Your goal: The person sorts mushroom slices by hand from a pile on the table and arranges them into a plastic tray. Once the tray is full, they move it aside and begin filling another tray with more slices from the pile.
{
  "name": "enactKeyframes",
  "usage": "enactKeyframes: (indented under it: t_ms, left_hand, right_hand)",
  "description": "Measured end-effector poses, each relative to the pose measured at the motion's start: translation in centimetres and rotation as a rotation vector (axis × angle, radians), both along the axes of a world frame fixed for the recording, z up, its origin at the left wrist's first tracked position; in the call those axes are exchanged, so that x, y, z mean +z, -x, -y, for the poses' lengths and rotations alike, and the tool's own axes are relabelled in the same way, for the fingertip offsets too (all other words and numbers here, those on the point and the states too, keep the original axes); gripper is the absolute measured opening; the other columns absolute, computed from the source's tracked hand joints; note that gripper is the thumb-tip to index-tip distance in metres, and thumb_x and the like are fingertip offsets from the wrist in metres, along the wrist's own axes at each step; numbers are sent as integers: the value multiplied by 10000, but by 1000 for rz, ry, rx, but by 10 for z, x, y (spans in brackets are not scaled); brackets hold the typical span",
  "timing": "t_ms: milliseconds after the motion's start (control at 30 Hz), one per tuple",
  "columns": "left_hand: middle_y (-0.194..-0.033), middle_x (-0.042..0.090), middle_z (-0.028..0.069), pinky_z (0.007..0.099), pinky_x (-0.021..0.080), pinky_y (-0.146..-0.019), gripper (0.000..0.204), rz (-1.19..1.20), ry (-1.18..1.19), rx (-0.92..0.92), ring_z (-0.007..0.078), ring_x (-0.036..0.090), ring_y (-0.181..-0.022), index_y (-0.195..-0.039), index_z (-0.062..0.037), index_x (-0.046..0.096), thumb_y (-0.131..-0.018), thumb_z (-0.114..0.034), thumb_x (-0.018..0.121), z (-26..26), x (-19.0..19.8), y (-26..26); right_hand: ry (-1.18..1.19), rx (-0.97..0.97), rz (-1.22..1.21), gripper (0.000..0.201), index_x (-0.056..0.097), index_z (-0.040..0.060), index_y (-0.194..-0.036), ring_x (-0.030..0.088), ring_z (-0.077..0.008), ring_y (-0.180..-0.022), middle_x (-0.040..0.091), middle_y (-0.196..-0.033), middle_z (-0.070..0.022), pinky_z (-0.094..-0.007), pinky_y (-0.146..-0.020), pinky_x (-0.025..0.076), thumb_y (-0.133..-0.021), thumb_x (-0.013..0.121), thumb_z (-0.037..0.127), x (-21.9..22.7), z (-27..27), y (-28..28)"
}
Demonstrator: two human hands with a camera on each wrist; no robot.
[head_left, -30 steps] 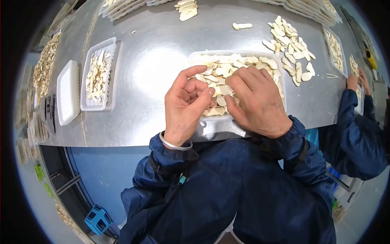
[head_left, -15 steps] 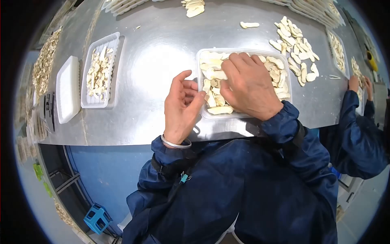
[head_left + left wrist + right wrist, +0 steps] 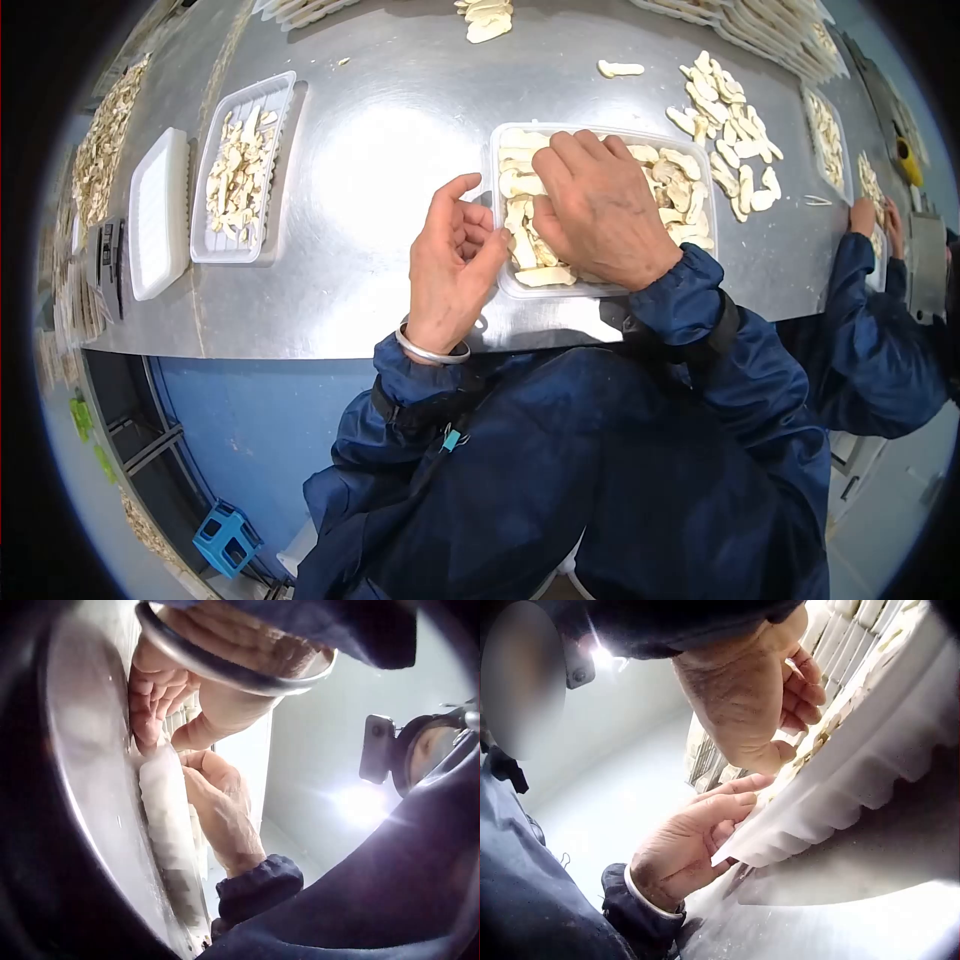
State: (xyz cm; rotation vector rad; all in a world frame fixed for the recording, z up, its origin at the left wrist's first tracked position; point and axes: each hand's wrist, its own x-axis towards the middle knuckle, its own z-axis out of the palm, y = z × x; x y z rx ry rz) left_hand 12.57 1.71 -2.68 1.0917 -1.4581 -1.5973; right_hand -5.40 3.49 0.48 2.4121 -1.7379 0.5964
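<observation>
A clear plastic tray (image 3: 715, 215) full of pale mushroom slices (image 3: 545, 276) lies on the metal table in front of me. At its left rim, my left hand (image 3: 450, 262) holds the edge between thumb and curled fingers; the right wrist view shows the thumb (image 3: 735, 804) at the top of the rim. My right hand (image 3: 605, 215) is over the middle of the tray, palm down, its bent fingertips among the slices. In the right wrist view its fingers (image 3: 802, 697) are loosely bent, apart from the thumb. The slices under that hand are hidden.
Loose mushroom slices (image 3: 735, 120) lie spread behind the tray to the right, with tweezers (image 3: 817, 201) nearby. Leftward stand a part-filled tray (image 3: 200, 225) and a white upturned tray (image 3: 155, 220). Stacked trays (image 3: 760, 35) line the back. Another person's arm (image 3: 850, 275) works at far right.
My left hand has moved from over the slices to the tray's left rim. My right hand has reached farther into the tray, then shifted slightly left. The tray sits a little farther right in view.
</observation>
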Motion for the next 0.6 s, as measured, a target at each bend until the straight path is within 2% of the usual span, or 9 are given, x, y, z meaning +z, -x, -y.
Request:
enactKeyframes:
  t_ms: [167, 267, 333, 433, 467, 533, 600]
  left_hand:
    - [-888, 553, 46, 224, 466, -673, 514, 44, 34, 19, 79, 540, -740, -1320, 23, 437, -838, 26, 615, 1, 1, 1]
    - [-881, 555, 45, 209, 458, -668, 520, 51, 40, 43, 77, 553, -749, -1330, 25, 428, -842, 46, 603, -2, 0, -6]
    - [-885, 552, 42, 199, 451, -665, 529, 22, 12, 11, 72, 550, -753, -1345, 25, 418, -847, 57, 594, -1, -3, 2]
    - [-887, 540, 35, 193, 444, -659, 534, 30, 22, -9, 64, 534, -752, -1359, 24, 409, -857, 60, 586, 1, 0, 2]
    - [-888, 536, 32, 192, 442, -657, 534, 31, 28, -14, 61, 529, -751, -1362, 24, 408, -860, 60, 584, 2, 1, 3]
    - [-887, 531, 28, 187, 435, -650, 533, 38, 11, 0, 58, 521, -750, -1365, 22, 409, -863, 58, 585, 3, 3, 4]
    - [-883, 549, 16, 159, 406, -606, 537, 49, 23, 19, 34, 501, -695, -1371, 23, 424, -868, 29, 611, 4, 0, 4]
  right_hand:
    - [-23, -28, 91, 205, 532, 27, -852, 548, -286, -846, 534, -841, -115, -399, -734, 434, -693, 646, 88, 2, -1, 3]
    - [54, -119, 109, 221, 543, 39, -886, 559, -286, -819, 540, -827, -113, -388, -726, 436, -710, 668, 85, 23, -13, 20]
    - [142, -267, 130, 179, 558, 41, -878, 576, -292, -784, 557, -813, -111, -383, -705, 443, -732, 660, 55, 40, -34, 66]
    - [260, -460, 159, 88, 591, 30, -852, 600, -327, -733, 603, -805, -124, -404, -647, 461, -774, 620, 2, 35, -58, 152]
    - [183, -590, 141, 40, 613, 35, -812, 605, -362, -771, 617, -813, -145, -455, -685, 480, -773, 614, 42, 36, -70, 177]
    - [17, -784, 36, 66, 625, 23, -821, 609, -385, -782, 625, -833, -164, -465, -681, 486, -798, 598, 78, 34, -92, 216]
    - [-39, -791, 29, 91, 632, 21, -834, 614, -386, -791, 630, -843, -168, -467, -681, 488, -808, 590, 98, 24, -101, 228]
